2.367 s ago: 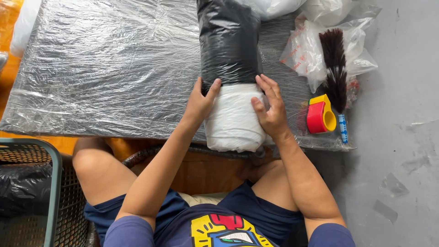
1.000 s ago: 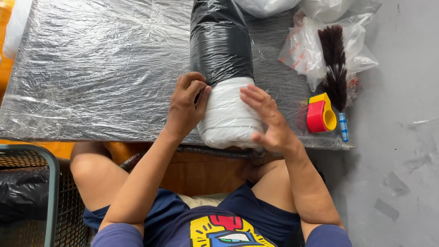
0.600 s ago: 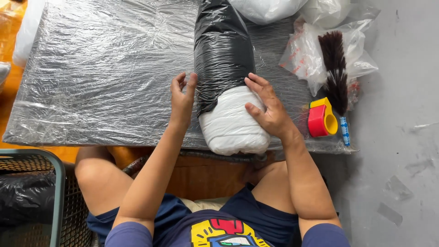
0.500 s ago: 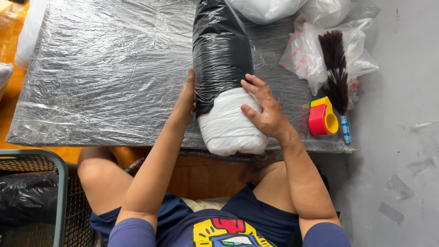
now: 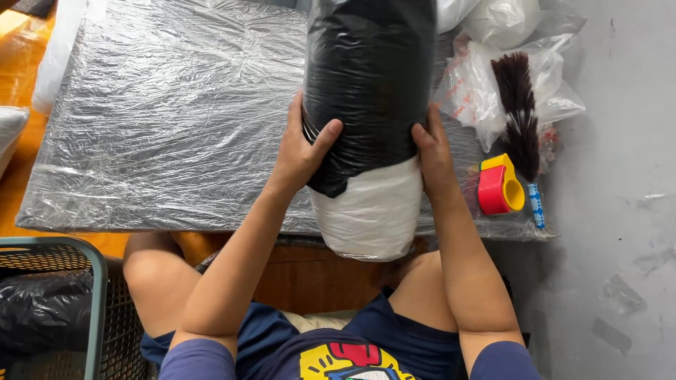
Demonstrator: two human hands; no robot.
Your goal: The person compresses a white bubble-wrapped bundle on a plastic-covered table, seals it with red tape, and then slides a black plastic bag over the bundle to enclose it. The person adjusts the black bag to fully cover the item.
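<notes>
Both hands clamp the black-wrapped bundle [image 5: 370, 91], left hand [image 5: 301, 151] at nine o'clock, right hand [image 5: 433, 151] at three, gripping higher on the black wrap than before.

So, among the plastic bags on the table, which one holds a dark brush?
The clear bag at the right, just above the red and yellow tape dispenser. The dark brush shows through it; the bags at the top edge look white inside.

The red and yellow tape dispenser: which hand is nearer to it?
Right. The right hand grips the black-wrapped roll just beside the tape dispenser; the left hand holds the roll's far side.
</notes>
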